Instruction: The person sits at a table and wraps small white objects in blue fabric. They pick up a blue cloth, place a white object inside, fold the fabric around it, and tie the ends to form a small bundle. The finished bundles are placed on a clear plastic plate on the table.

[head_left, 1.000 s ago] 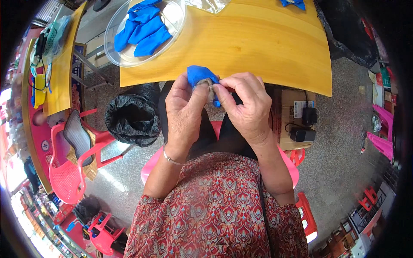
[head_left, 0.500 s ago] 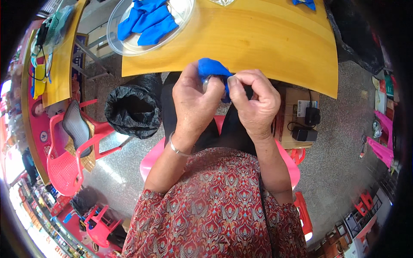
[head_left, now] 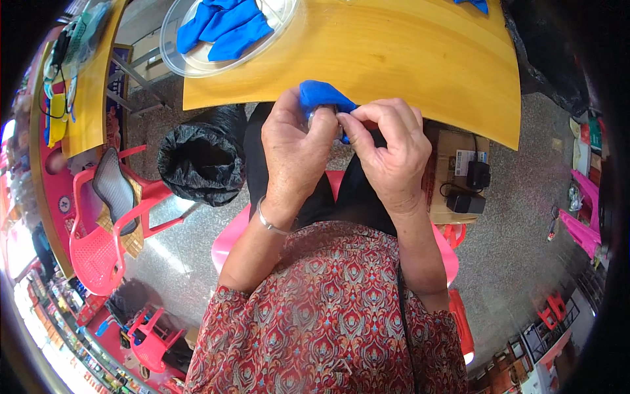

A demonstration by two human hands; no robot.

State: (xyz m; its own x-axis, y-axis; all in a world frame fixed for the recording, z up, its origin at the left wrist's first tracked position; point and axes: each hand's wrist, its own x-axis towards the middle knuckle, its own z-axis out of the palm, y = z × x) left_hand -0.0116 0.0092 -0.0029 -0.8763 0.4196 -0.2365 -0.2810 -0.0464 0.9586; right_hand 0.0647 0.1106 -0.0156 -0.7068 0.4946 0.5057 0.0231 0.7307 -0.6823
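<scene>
Close to the table's near edge, my left hand [head_left: 296, 134] is closed round a piece of blue cloth [head_left: 323, 94]. Something small and shiny shows under its thumb, too covered to name. My right hand [head_left: 388, 144] pinches the cloth's right edge between thumb and forefinger, its other fingers curled. Part of the cloth hangs below the fingertips. At the table's far left, several more blue cloth pieces [head_left: 226, 29] lie in a round clear plastic tub [head_left: 172, 56].
The yellow table [head_left: 420, 72] spans the space ahead of my hands. A bin lined with a black bag [head_left: 200, 164] stands below on the left, beside a pink chair [head_left: 98, 249]. A cardboard box [head_left: 453, 157] with black adapters is below right. Another blue piece [head_left: 474, 5] lies at the far right.
My right fingertips have slid slightly left along the cloth's edge, closer to my left thumb. The cloth stays in both hands. The whole view has shifted a little.
</scene>
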